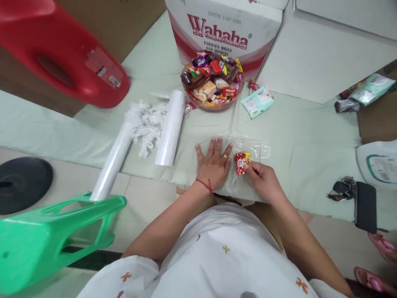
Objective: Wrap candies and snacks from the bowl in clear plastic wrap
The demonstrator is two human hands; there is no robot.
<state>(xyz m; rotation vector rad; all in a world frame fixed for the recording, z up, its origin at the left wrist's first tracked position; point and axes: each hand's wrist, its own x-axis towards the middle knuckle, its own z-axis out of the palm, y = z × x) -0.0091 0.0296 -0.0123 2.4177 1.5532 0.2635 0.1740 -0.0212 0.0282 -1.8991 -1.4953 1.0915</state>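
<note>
My left hand (214,165) lies flat with fingers spread, touching the left part of a clear plastic bag (259,150) on the pale green cloth. In the pinched fingers of my right hand (263,176) is a small red candy packet (241,162) with a yellow corner, held over the bag. Beyond my hands stands a bowl (214,102) heaped with wrapped sweets and snacks. A mint-green snack packet (258,102) lies to the right of the bowl.
White plastic rolls (170,132) and crumpled white bags (149,124) lie on the left. A Wahaha carton (226,25) stands behind the bowl. Also around are a red jug (77,62), a green stool (31,240), a black phone (366,207) and a white bottle (380,161).
</note>
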